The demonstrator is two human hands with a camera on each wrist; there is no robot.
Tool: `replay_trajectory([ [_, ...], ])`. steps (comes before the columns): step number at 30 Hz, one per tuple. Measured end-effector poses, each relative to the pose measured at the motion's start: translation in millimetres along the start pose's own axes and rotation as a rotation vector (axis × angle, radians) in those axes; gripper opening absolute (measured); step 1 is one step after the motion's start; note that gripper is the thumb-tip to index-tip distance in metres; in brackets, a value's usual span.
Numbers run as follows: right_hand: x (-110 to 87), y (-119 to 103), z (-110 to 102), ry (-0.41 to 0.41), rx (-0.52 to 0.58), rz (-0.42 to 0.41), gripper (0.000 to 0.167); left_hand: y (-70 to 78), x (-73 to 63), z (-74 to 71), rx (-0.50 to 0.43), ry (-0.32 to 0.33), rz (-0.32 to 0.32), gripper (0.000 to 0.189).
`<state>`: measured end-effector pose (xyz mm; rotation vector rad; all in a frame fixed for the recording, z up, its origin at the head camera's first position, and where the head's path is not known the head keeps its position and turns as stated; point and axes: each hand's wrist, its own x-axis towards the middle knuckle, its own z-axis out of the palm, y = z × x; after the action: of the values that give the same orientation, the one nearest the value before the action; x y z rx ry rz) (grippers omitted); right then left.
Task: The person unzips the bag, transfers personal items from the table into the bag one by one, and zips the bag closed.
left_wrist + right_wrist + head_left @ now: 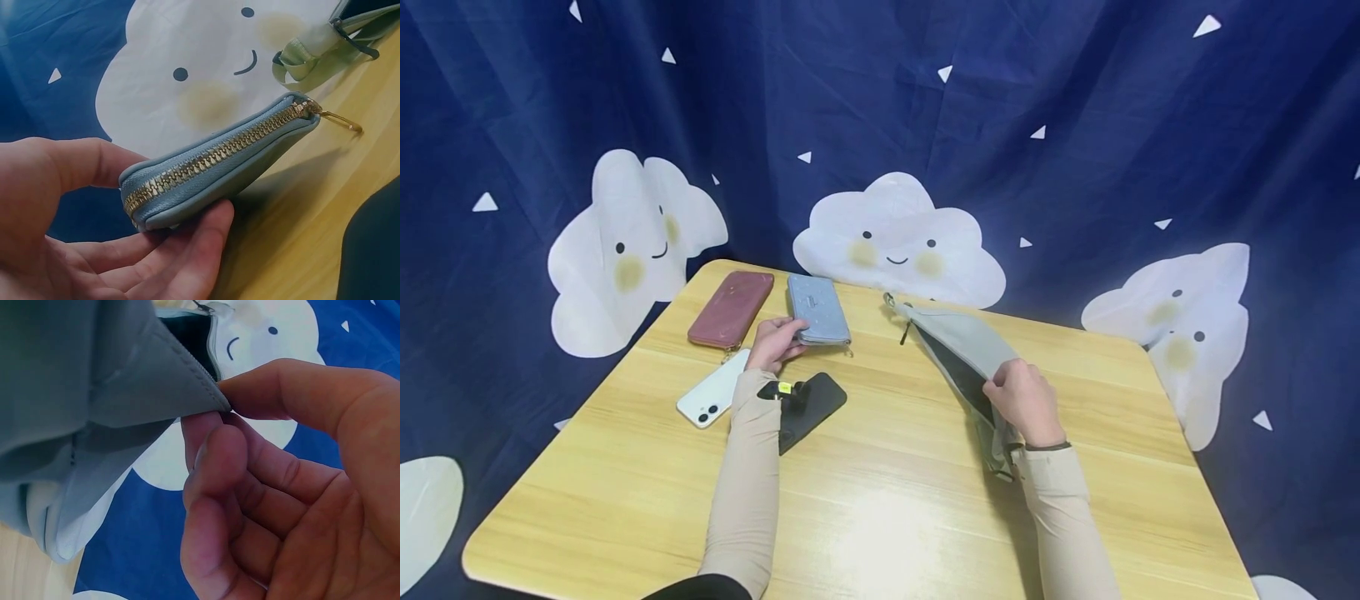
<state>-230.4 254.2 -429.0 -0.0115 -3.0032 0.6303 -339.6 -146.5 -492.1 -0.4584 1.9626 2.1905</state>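
Note:
A light blue zip wallet (820,310) is pinched at its near left corner by my left hand (775,343), thumb above and fingers beneath. In the left wrist view its gold zipper (206,159) is closed, with the pull hanging at the far end, and a shadow falls on the table below it. My right hand (1026,402) pinches the edge of a grey-green fabric bag (966,333) between thumb and fingers. The bag's zipped mouth gapes, showing a dark inside; a strap and buckle (1000,462) hang by its near end.
A dark red wallet (733,308) lies at the table's far left. Nearer are a white phone (711,392) and a black phone (820,404), the latter partly behind my left wrist. The wooden table (880,517) meets a blue cloud-patterned curtain (865,83) at the back.

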Motion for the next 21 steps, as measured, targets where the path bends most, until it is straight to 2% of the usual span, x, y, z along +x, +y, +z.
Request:
replay_trajectory([
  [8,0.1,1.2,1.2,0.008,0.006,-0.01,0.041,-1.6,0.7,0.0,-0.03,-0.019,0.011,0.056],
  [21,0.4,1.5,0.0,0.013,0.011,-0.012,0.041,-0.8,2.2,8.0,-0.06,-0.046,0.037,0.051],
])
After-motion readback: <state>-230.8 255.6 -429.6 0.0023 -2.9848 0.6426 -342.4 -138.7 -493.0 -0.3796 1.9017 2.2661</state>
